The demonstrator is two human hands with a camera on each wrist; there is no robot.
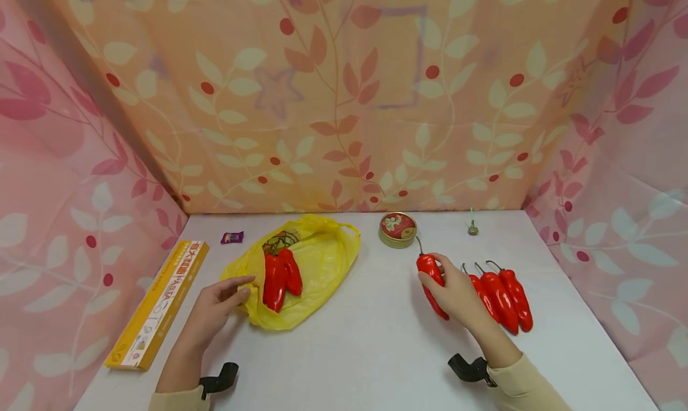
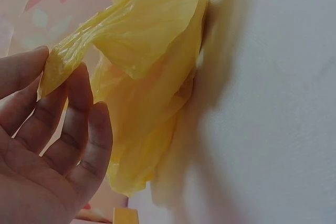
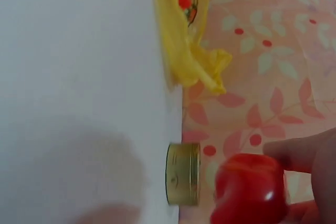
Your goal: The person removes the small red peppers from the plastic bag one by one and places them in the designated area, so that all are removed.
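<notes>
A: What does the head view show?
B: The left hand (image 1: 215, 309) pinches the near rim of the yellow bag (image 1: 317, 261), holding its mouth open; two peppers (image 1: 280, 278) lie inside. The right hand (image 1: 457, 294) curls round a red pepper (image 1: 430, 273), right of the bag, with bare table (image 1: 365, 339) between them. Three more peppers (image 1: 502, 294) lie just right of that hand. A round tin (image 1: 398, 229) sits farther back; a pasta box (image 1: 158, 303) lies along the left edge.
A: Left wrist view?
B: Fingertips (image 2: 79, 103) and thumb nip the bag's edge, lifted off the table.
A: Right wrist view?
B: Fingers (image 3: 310, 156) wrap the pepper, near the tin.
</notes>
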